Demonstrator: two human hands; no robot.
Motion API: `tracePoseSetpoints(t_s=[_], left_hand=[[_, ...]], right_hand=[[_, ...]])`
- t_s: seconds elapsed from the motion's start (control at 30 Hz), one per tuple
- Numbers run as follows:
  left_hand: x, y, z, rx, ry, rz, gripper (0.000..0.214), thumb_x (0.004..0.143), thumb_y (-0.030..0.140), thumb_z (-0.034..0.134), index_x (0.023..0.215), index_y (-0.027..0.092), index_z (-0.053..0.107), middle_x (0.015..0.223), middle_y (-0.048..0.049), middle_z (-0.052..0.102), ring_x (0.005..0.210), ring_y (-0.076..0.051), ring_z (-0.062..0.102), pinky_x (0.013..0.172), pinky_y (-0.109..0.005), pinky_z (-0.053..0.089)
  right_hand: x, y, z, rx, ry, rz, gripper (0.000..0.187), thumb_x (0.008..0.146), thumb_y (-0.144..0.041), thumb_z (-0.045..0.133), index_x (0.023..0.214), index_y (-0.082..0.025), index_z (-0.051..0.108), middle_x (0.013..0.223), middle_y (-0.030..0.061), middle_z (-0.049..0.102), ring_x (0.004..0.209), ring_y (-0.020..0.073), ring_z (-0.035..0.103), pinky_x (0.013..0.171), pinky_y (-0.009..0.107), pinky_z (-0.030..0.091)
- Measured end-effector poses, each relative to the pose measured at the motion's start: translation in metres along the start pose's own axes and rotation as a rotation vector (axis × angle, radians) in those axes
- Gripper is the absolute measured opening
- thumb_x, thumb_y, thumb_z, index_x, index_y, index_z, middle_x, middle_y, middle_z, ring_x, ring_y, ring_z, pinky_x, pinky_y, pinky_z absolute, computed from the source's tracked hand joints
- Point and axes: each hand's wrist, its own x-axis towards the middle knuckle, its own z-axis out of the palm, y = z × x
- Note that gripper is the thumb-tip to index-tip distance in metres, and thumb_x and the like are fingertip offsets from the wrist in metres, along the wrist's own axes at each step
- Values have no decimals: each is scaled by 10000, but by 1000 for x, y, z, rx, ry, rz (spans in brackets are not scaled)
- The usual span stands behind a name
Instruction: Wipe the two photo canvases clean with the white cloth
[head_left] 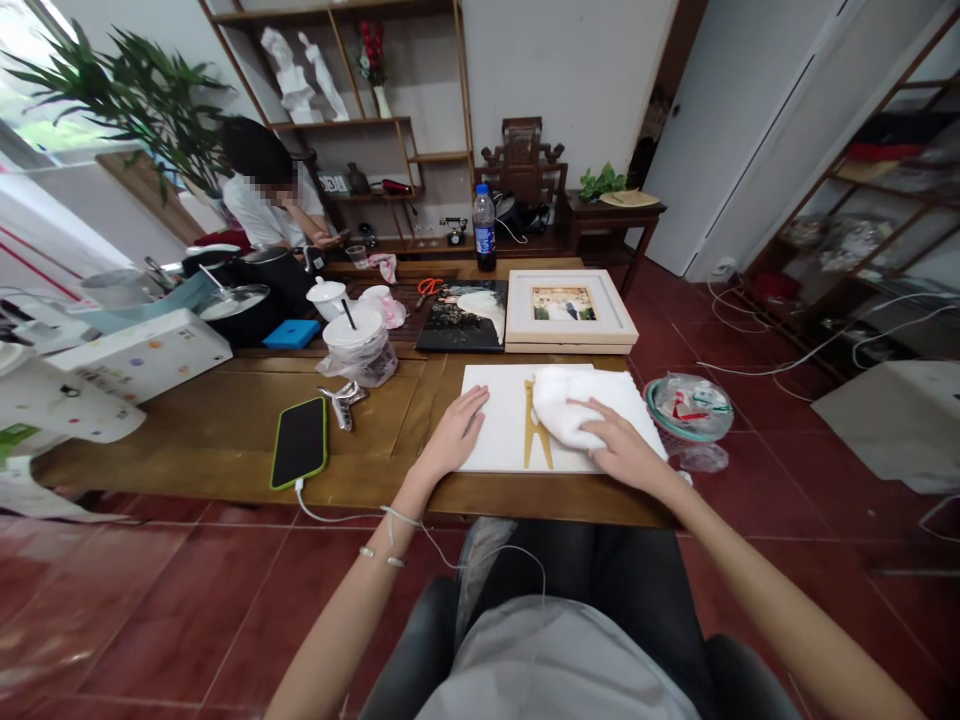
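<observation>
The gold A-shaped piece (pixel 530 415) lies on the white board (pixel 496 445) at the near edge of the table (pixel 397 488), between the two hands, its long axis pointing away from the person. The left hand (pixel 456 430) rests flat on the board's left side, thumb apart, pinching nothing. The right hand (pixel 626 448) lies over a white cloth (pixel 604 390) that meets the piece's right side; whether its fingers pinch the cloth I cannot tell.
</observation>
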Motion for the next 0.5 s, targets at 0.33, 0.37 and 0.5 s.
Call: tracePoseSetpoints(t_s=[0.33,0.37,0.5], left_hand=[[1,-2,1,-28,29,-16,379,904,256,395,1241,178,548,1352,-93,506,1300,-224,409,1103,-469,306],[1,-2,1,-29,32,-16,378,903,257,396,1238,176,551,1351,-94,507,1300,-225,409,1104,-468,305],[2,0,1,-25,31,-23,379,905,259,395,1232,158,556,1349,-107,506,1298,-227,412,1106,-457,305]], right_hand=[[50,-2,23,-53,28,13,476,641,-3,436,1031,-161,658,1332,119,519,1320,267,351,1105,537,216],[44,-10,22,-54,13,-17,480,622,5,438,1005,-170,668,1358,116,492,1327,274,338,1103,550,209],[9,-50,14,-50,-69,-122,497,570,37,422,912,-202,691,1394,81,454,1351,267,288,1102,565,186]])
